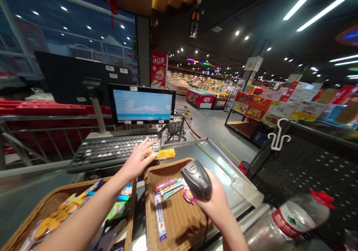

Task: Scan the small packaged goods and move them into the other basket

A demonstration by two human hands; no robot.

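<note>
Left forearm (92, 208) crosses wicker basket (132, 206), left hand (140, 156) loosely spread at keyboard (106, 148) edge by yellow tube (167, 153), contact unclear, right hand (214, 195) wrapped round black scanner (196, 178).

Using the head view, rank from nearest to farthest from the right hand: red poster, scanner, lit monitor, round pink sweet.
1. Scanner: held in the right hand.
2. Round pink sweet: in the basket.
3. Lit monitor: ahead, left.
4. Red poster: background, beyond monitor.
</note>
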